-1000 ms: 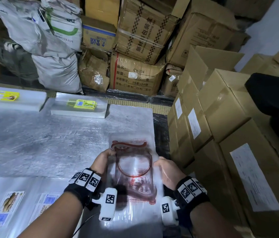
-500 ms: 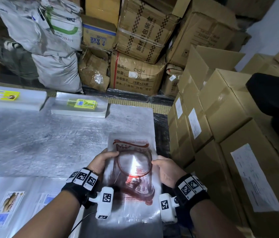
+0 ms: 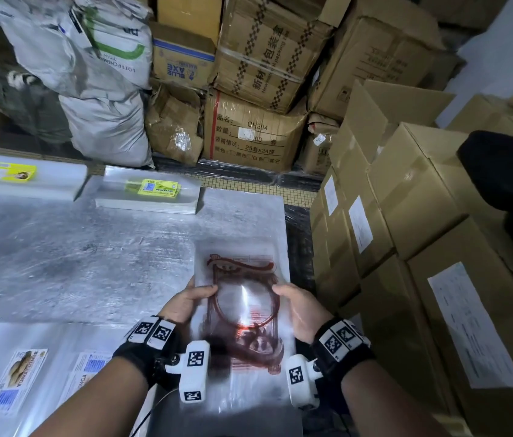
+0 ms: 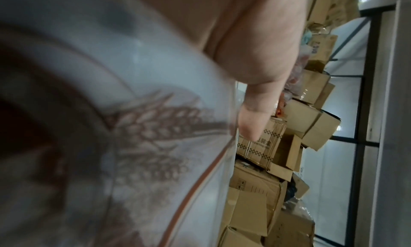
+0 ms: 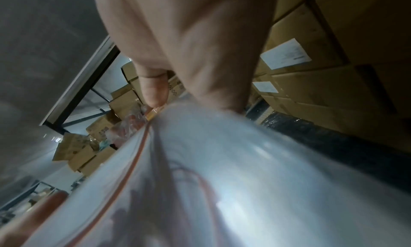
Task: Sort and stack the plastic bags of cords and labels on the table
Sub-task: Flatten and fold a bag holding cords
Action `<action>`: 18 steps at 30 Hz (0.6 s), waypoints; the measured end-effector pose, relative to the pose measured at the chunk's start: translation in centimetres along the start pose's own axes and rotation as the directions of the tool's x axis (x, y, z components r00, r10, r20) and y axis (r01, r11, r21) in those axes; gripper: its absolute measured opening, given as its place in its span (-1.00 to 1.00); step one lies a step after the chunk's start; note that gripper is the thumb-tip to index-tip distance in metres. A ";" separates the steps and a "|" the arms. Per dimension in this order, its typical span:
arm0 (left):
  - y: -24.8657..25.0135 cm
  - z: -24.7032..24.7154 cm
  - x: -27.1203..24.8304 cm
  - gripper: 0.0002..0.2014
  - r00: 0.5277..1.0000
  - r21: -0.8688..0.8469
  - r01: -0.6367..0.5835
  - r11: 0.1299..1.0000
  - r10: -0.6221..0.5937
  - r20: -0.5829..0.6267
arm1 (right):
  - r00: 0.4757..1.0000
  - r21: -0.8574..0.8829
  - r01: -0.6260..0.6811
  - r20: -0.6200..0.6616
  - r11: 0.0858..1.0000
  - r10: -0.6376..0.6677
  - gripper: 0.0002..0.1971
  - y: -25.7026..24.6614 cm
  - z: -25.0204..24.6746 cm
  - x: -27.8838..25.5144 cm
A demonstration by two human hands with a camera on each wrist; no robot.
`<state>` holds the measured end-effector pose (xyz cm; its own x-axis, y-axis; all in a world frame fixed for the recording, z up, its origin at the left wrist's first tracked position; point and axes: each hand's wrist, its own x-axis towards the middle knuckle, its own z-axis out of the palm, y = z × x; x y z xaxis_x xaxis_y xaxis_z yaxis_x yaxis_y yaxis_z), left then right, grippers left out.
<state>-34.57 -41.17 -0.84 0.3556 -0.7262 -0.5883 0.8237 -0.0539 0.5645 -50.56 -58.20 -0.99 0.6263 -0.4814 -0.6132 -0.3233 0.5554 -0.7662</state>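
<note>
We hold the printed plastic bag (image 3: 242, 313) by its long side edges, left hand (image 3: 186, 302) and right hand (image 3: 301, 310) each pinching it, long axis pointing away over the table's (image 3: 75, 257) near right corner, neither hand nearer.

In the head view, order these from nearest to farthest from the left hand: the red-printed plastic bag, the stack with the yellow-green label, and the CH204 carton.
1. Red-printed plastic bag: held in the left hand, at the table's right edge.
2. Stack with the yellow-green label: farther back on the table.
3. CH204 carton: beyond the table, against the piled boxes.
</note>
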 end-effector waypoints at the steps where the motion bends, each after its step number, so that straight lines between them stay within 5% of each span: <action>1: 0.2 0.0 0.1 -0.11 0.999 0.040 -0.037 0.999 0.037 -0.009 | 1.000 -0.020 0.007 -0.002 1.000 -0.007 -0.57 -0.1 0.1 -0.1; 2: 0.4 0.0 0.0 -0.07 0.998 0.069 -0.056 0.996 0.056 -0.004 | 1.000 -0.051 0.030 0.000 0.998 -0.030 -0.53 -0.2 0.0 -0.2; 5: 1.7 0.4 -0.2 -0.36 0.986 0.045 -0.134 0.990 0.129 0.102 | 0.989 -0.065 0.143 0.059 0.988 -0.139 -0.57 -1.2 -0.3 -0.6; 8: 2.3 0.5 0.4 -0.21 0.985 0.108 -0.126 0.986 0.111 0.132 | 0.981 -0.013 0.174 0.086 0.985 -0.172 -0.51 -1.7 -0.6 -0.7; 13: 0.8 1.0 1.3 -0.26 0.999 0.193 -0.024 0.981 0.032 -0.040 | 1.000 -0.032 -0.002 -0.015 0.999 0.001 -0.44 0.2 -0.1 0.3; 18: 0.1 1.0 1.3 -0.39 0.993 0.129 -0.009 0.992 0.024 -0.116 | 1.000 -0.028 0.009 0.008 1.000 -0.009 -0.47 0.8 -0.4 0.5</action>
<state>-34.45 -42.77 -0.94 0.4241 -0.6426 -0.6381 0.7565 -0.1359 0.6397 -50.79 -58.28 -2.01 0.6347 -0.4807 -0.6050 -0.3375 0.5320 -0.7766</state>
